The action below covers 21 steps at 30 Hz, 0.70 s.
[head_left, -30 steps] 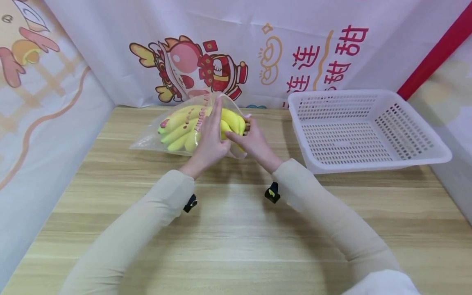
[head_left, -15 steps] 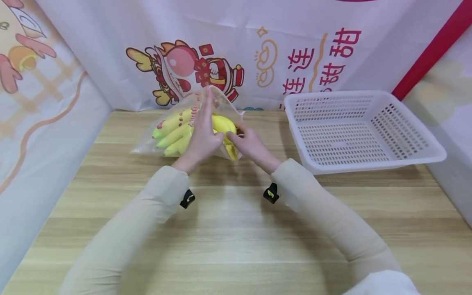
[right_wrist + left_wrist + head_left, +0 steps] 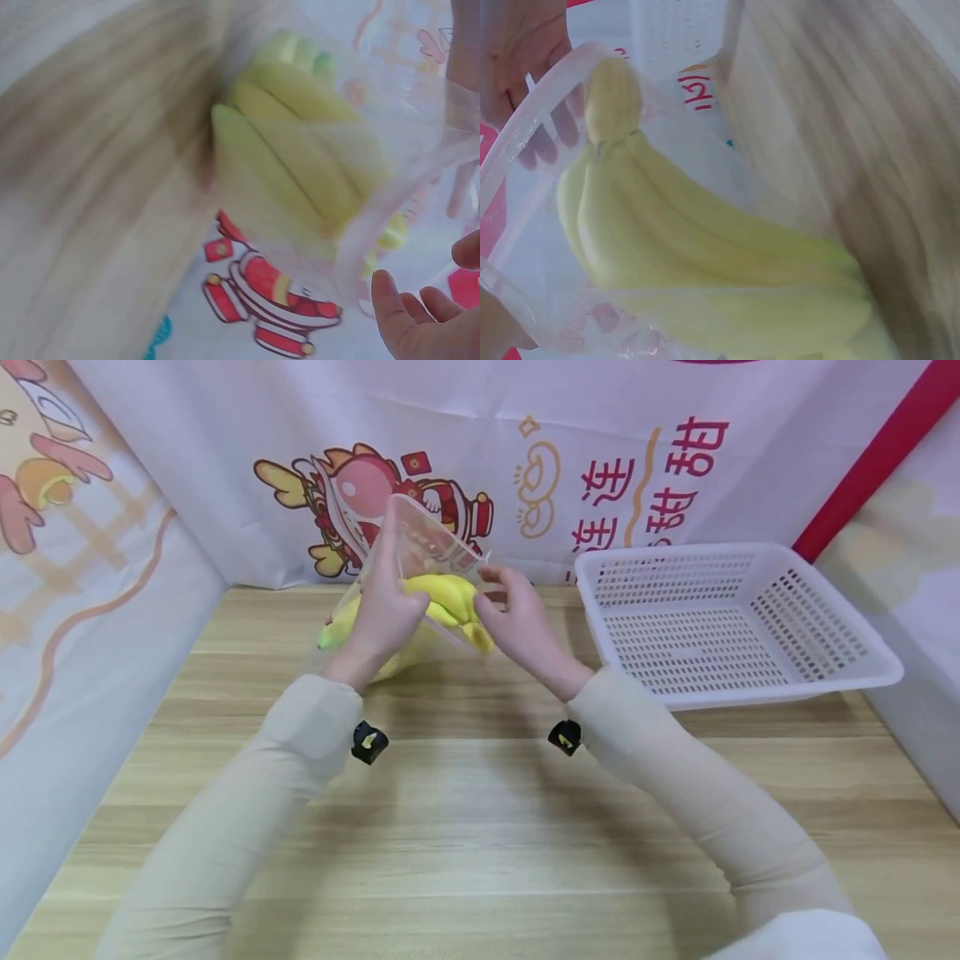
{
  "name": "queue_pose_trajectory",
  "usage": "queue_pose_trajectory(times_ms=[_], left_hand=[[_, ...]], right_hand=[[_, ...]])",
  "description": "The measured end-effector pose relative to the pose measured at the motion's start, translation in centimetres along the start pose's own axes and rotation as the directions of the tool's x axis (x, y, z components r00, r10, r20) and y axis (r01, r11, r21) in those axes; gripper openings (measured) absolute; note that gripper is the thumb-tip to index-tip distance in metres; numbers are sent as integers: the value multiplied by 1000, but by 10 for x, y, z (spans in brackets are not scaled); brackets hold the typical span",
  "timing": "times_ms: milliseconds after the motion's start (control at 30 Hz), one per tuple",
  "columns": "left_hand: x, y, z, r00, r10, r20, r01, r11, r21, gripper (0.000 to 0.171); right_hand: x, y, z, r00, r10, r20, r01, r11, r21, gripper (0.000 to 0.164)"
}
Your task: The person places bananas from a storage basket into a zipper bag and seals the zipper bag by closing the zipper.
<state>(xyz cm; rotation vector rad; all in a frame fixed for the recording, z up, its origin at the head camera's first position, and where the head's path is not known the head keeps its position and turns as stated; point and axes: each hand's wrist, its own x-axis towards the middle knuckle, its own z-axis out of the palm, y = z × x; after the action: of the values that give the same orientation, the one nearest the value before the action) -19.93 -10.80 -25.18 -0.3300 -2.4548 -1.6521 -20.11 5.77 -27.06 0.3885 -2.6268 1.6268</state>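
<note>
A bunch of yellow bananas (image 3: 446, 597) with green tips lies inside a clear plastic bag (image 3: 431, 539) with red print. Its stem end faces the bag's mouth, on the right. My left hand (image 3: 386, 606) props the mouth up, fingers straight along the bag's upper edge and thumb toward the bananas. Beside the stem end, my right hand (image 3: 521, 614) has thumb and fingers bent apart with nothing between them. In the right wrist view, the right fingertips (image 3: 384, 281) are right at the bag's rim. The left wrist view shows the bananas (image 3: 682, 217) through the film.
A white perforated plastic basket (image 3: 750, 697) stands to the right on the wooden table (image 3: 480, 827). Behind the table hangs a white printed cloth (image 3: 450, 410) with cartoon figures and red lettering. More printed cloth borders the left side.
The bag's mouth has risen and spread wider as my left hand moved left and up. My right hand has come off the banana stem and moved slightly up and right.
</note>
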Motion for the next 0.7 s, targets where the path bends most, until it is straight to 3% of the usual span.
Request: queue_pose_trajectory(times_ms=[167,300,567,700], left_hand=[[2,8,-8,1000,-30,-5,29,999,-39,96],[3,14,-15,999,-50,2,50,997,-53,96],[2,23,-26,997,-16,70,22,996,-90,92],[2,28,-30,994,-8,105,26,985,-168,91]], right_hand=[[1,-15,-17,999,-32,14,33,993,-111,39],[3,-26,-28,999,-31,39,38,981,-189,46],[6,-36,-36,994,-44,100,70,959,-276,57],[5,-39,-36,987,-58,153,104,945,-310,59]])
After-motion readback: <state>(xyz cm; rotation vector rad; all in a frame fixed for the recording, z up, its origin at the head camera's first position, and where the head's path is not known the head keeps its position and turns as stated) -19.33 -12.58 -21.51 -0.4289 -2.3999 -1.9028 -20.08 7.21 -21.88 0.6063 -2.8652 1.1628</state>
